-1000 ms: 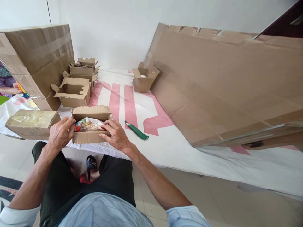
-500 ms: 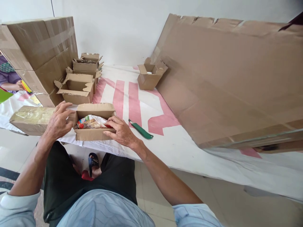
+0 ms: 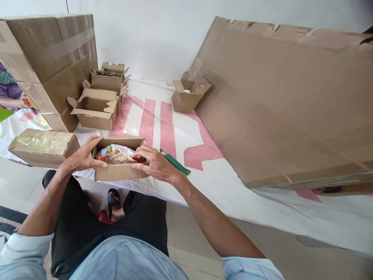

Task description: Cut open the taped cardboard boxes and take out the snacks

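Observation:
A small open cardboard box (image 3: pixel 118 172) sits at the near edge of a white and pink sheet (image 3: pixel 204 171). Colourful snack packets (image 3: pixel 116 154) fill it. My left hand (image 3: pixel 83 155) grips the box's left end, fingers curled over the flap. My right hand (image 3: pixel 155 163) clasps the right end, fingers bent over the rim and touching the packets. A green-handled knife (image 3: pixel 177 165) lies just right of my right hand.
A taped flat carton (image 3: pixel 42 147) lies left of the box. Behind it stand big sealed cartons (image 3: pixel 49 58) and several open small boxes (image 3: pixel 97 107). Another open box (image 3: pixel 189 95) sits farther back. Large flat cardboard sheets (image 3: pixel 285 105) lean on the right. Another person's arm (image 3: pixel 14 102) shows at far left.
My left hand rose off the box toward the taped carton, then came back to grip the box's left end. The right hand stayed on the right end.

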The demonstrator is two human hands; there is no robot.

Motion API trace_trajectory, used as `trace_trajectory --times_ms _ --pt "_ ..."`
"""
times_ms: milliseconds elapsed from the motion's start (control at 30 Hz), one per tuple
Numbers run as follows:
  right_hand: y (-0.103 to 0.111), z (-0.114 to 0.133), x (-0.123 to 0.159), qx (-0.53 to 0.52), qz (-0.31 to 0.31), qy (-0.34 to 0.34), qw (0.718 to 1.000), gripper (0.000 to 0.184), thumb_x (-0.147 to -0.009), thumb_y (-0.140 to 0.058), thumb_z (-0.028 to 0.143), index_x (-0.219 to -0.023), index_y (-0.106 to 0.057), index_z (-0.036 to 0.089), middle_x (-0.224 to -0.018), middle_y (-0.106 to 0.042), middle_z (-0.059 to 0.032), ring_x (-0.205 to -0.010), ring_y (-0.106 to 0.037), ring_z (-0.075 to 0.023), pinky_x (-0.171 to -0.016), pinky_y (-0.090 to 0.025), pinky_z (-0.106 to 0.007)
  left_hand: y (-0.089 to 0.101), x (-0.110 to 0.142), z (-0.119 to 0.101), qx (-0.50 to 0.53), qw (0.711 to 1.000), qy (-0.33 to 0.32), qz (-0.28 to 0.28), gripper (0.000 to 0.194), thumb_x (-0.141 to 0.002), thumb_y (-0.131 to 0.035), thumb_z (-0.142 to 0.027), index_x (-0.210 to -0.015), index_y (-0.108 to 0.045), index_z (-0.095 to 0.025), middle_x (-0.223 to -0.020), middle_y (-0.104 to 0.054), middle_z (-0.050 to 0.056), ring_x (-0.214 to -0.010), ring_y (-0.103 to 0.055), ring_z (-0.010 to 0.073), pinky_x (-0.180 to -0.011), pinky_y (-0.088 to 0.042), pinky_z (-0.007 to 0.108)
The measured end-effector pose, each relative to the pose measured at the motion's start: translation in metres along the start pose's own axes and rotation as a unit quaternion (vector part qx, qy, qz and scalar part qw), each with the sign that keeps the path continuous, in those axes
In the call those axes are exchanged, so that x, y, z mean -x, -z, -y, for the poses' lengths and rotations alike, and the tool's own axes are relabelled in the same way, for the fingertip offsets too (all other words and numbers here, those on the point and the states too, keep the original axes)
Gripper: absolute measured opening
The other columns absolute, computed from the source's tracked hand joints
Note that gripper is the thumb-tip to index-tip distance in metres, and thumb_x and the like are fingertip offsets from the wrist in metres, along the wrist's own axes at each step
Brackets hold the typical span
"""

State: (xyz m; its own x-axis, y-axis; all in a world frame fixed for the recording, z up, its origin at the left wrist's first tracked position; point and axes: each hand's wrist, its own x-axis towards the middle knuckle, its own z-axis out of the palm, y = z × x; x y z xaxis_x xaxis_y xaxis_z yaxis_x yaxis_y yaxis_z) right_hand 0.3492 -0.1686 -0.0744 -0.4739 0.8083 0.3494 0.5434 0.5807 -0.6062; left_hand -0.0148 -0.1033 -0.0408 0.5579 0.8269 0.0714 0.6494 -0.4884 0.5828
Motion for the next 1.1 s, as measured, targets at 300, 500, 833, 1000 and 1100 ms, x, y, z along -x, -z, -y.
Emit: trace_trajectory --times_ms 300,500,833,1000,1100 --pt "0.030 -0.039 0.017 0.135 -0.158 -0.138 0.968 0.028 -0.113 -0.069 0.043 -0.132 -0.079 0.025 -0.130 -0.078 -0.0130 -0.118 -0.075 -0.0338 -0.098 -0.063 -0.047 -0.015 0.016 -0.001 0.035 0.999 0.005 -0.036 0.130 -0.076 -0.104 -0.071 -0.183 -0.049 -0.024 -0.182 -0.047 0.021 -0.172 -0.048 0.0474 -0.146 -0.040 0.064" --pt "0.022 -0.092 0.089 0.267 0.029 -0.371 0.889 0.024 -0.102 -0.078 0.034 -0.123 -0.075 0.025 -0.119 -0.074 -0.0129 -0.114 -0.072 -0.0349 -0.088 -0.055 -0.041 -0.029 0.019 0.010 0.063 0.995 -0.012 -0.077 0.132 -0.077 -0.104 -0.073 -0.185 -0.045 -0.025 -0.186 -0.042 0.022 -0.177 -0.040 0.0491 -0.148 -0.035 0.067" --pt "0.026 -0.094 0.093 0.078 -0.152 -0.377 0.910 0.020 -0.102 -0.057 0.040 -0.111 -0.066 0.025 -0.098 -0.074 -0.0094 -0.094 -0.072 -0.0324 -0.086 -0.058 -0.045 -0.033 0.027 0.012 0.057 0.994 -0.024 -0.091 0.142 -0.077 -0.101 -0.084 -0.189 -0.038 -0.024 -0.193 -0.033 0.026 -0.181 -0.034 0.0523 -0.148 -0.033 0.070" --pt "0.046 -0.057 0.062 -0.138 -0.208 -0.316 0.915 0.043 -0.100 -0.061 0.067 -0.107 -0.071 0.025 -0.068 -0.053 0.0049 -0.061 -0.051 -0.0206 -0.061 -0.048 -0.036 -0.035 0.029 0.015 0.058 0.994 -0.010 -0.096 0.140 -0.078 -0.101 -0.082 -0.189 -0.038 -0.024 -0.189 -0.041 0.025 -0.177 -0.041 0.0515 -0.146 -0.037 0.069" --pt "0.057 -0.033 0.047 -0.148 -0.196 -0.261 0.934 0.045 -0.103 -0.066 0.068 -0.108 -0.076 0.025 -0.071 -0.053 0.0044 -0.061 -0.047 -0.0186 -0.059 -0.045 -0.034 -0.037 0.029 0.014 0.063 0.994 -0.006 -0.090 0.136 -0.078 -0.103 -0.076 -0.187 -0.040 -0.025 -0.183 -0.050 0.023 -0.172 -0.048 0.0506 -0.143 -0.043 0.069"
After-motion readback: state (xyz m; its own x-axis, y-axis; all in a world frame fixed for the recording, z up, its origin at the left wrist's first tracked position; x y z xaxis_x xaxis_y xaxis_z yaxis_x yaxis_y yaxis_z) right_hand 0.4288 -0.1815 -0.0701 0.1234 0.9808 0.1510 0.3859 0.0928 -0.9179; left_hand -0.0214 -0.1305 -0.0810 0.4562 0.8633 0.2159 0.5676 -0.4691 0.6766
